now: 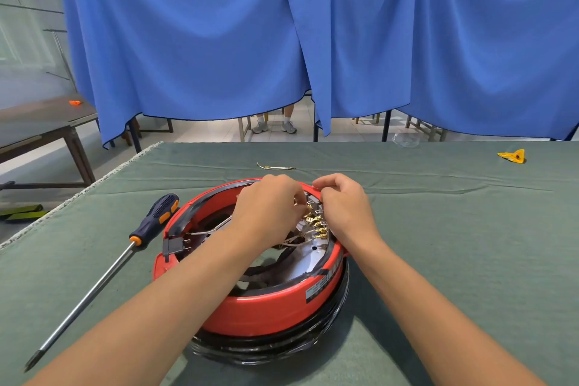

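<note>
A round red appliance point(266, 312) lies upside down on the green cloth, its base off and its wiring showing. Brass terminals point(316, 222) with white wires sit along its far right inner wall. My left hand point(269, 207) reaches over the open base with its fingers curled, pinching a brass terminal near the far rim. My right hand point(341, 207) is beside it, fingers curled over the red rim and the terminal block. What the fingertips grip is mostly hidden by the hands.
A long screwdriver point(103, 276) with a dark blue and orange handle lies left of the appliance. A loose wire point(275, 167) lies beyond it, a yellow scrap point(512, 156) at the far right. Blue curtains point(313, 41) hang behind the table point(470, 244).
</note>
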A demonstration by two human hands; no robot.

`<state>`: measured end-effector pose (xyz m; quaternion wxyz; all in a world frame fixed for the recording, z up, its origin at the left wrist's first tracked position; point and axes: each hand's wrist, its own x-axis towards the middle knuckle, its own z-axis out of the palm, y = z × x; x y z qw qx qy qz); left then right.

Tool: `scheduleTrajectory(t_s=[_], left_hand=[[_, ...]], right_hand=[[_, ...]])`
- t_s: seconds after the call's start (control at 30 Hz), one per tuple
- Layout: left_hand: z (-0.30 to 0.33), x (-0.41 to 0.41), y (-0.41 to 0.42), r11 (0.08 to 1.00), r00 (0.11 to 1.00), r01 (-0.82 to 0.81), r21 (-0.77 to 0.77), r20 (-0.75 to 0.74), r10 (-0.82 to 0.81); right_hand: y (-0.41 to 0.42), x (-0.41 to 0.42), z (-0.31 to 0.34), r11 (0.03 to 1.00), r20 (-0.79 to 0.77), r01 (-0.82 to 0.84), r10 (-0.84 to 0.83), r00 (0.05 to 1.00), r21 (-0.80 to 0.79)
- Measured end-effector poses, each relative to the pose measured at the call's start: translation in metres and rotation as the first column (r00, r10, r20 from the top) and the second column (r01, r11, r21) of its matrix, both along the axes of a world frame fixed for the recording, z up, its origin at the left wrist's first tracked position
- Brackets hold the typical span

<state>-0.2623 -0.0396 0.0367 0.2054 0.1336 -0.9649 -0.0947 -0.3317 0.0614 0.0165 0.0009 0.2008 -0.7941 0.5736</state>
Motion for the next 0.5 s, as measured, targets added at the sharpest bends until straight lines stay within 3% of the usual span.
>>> scheduleTrajectory(t_s=[0.5], left_hand=[[0.0037,0.001,0.003,0.999,0.998,-0.05,0.008,-0.031,0.051]], right_hand=[[0.001,-0.0001,-0.0005,0.999,0.003,-0.013,0.013,1.0,-0.042]])
